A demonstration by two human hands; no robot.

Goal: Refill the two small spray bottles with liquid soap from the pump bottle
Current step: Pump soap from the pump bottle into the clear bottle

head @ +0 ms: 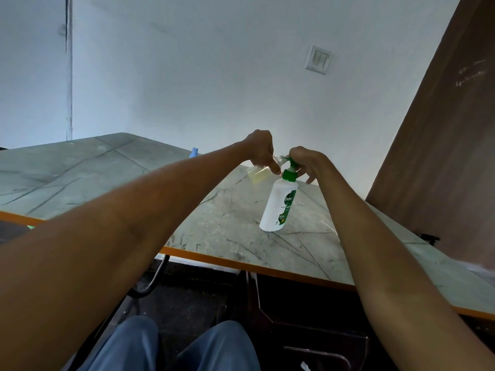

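Note:
A white pump bottle (pixel 278 207) with a green label and green pump head stands on the marble-patterned table (pixel 230 223). My right hand (pixel 305 163) is curled over the green pump head. My left hand (pixel 261 151) holds a small clear spray bottle (pixel 257 174) with yellowish liquid, tilted, its open neck up against the pump's nozzle. A small blue cap or bottle top (pixel 194 152) shows behind my left forearm; the rest of it is hidden.
The table has an orange front edge (pixel 241 262) and stands against a white wall. A brown wooden panel (pixel 439 156) rises at the right. My knees in blue trousers and dark furniture lie under the table's edge.

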